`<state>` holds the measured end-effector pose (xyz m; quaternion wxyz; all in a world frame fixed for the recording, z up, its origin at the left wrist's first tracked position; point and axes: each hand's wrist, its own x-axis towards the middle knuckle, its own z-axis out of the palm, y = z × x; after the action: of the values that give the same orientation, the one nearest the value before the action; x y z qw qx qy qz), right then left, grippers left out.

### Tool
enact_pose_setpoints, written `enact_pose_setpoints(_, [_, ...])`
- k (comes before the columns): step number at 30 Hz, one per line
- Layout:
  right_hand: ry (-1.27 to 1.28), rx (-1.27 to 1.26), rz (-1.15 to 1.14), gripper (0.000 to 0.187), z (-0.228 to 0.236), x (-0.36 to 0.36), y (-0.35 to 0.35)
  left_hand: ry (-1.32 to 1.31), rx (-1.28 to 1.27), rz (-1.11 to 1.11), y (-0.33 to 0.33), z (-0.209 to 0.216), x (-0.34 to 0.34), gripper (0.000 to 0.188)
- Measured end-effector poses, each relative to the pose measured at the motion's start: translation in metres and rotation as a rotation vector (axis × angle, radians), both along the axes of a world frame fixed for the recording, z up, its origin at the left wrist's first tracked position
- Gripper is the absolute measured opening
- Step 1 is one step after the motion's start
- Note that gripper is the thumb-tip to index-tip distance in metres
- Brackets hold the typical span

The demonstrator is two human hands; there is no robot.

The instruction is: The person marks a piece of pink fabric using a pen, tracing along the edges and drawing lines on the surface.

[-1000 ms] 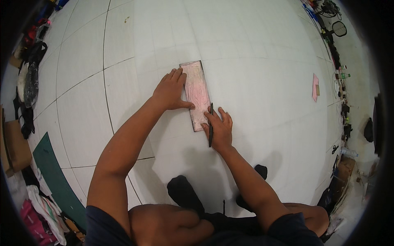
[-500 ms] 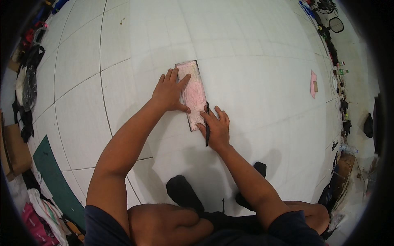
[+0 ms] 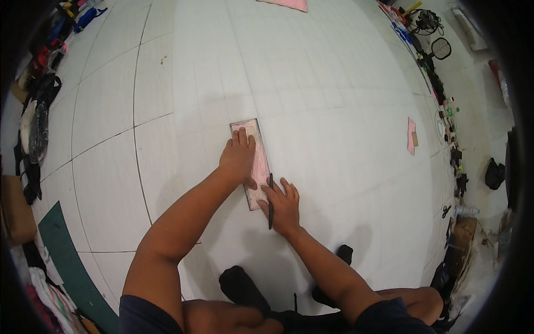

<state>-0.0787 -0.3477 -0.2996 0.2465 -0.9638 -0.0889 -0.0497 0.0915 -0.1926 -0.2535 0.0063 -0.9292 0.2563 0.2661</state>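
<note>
The person is sitting low on the white tiled floor (image 3: 334, 83), both bare forearms reaching forward from the lower edge of the view. The left hand (image 3: 238, 158) is lying flat, palm down, fingers straight and close together, pressing on a long pink rectangular template (image 3: 251, 142) that is resting on the floor straight ahead — its far end is pointing away from the person and its near end is sitting between the two hands. The left arm is stretching out nearly straight from the shoulder, the wrist level with the piece. The right hand (image 3: 283, 206) is spread with its fingers fanned over the floor just beside the near right corner of the template, the fingertips touching or almost touching its edge; a thin black pen (image 3: 271, 201) is lying along the inner side of that hand, seemingly pinned under the thumb, tip toward the piece — the exact grip is hard to tell. The right elbow is bending more sharply than the left. Well apart to the right, a smaller pink piece (image 3: 411, 136) is lying on the floor.
</note>
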Motion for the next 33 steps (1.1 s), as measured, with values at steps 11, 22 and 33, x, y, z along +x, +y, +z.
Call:
enact_pose_setpoints(11, [-0.081,0.534,-0.086,0.031,0.008,0.133,-0.029,-0.056,0.189,-0.054,-0.016,0.007,0.001,0.155])
enact_pose_setpoints(22, [0.067,0.4,-0.068,0.027,0.017,0.204,-0.017,-0.04,0.202,-0.051,-0.017,0.004,0.0,0.155])
enact_pose_setpoints(33, [0.012,0.158,0.183,0.025,0.021,0.183,-0.025,-0.064,0.213,-0.074,-0.016,0.005,-0.002,0.152])
